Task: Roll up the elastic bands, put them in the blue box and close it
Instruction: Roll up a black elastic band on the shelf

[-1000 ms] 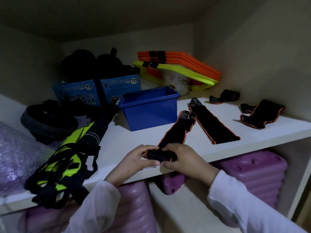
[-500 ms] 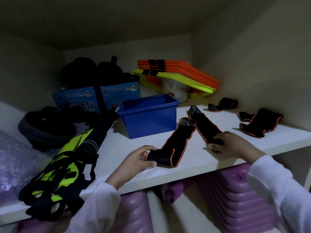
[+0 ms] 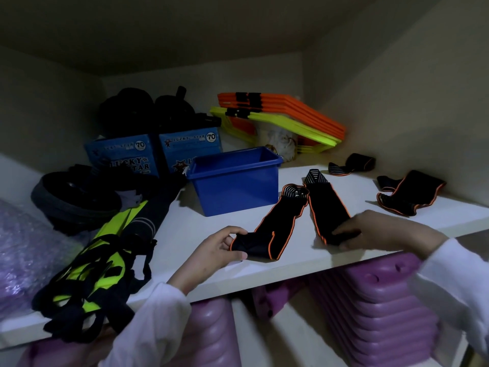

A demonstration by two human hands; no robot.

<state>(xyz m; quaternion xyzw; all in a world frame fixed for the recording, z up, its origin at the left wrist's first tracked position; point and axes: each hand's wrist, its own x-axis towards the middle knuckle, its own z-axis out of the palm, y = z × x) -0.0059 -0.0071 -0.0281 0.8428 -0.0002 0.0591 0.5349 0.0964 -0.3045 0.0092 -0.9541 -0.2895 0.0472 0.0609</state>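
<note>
Now I see two black orange-edged bands flat on the white shelf (image 3: 201,229), left hand (image 3: 211,251) pinching the rolled end of the near band (image 3: 272,229), right hand (image 3: 381,231) seemingly gripping the second band (image 3: 326,207), open blue box (image 3: 235,181) just behind

Dim cupboard, white shelf (image 3: 201,229), beige walls (image 3: 397,102)

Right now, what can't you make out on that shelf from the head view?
- Blue box: floor hidden by its front wall; no lid seen.
- Right hand: motion-blurred; fingertips cover the right band's near end.
- Left band: left hand hides part of its rolled end.
- Two far bands: too dark to tell folded from rolled.
</note>
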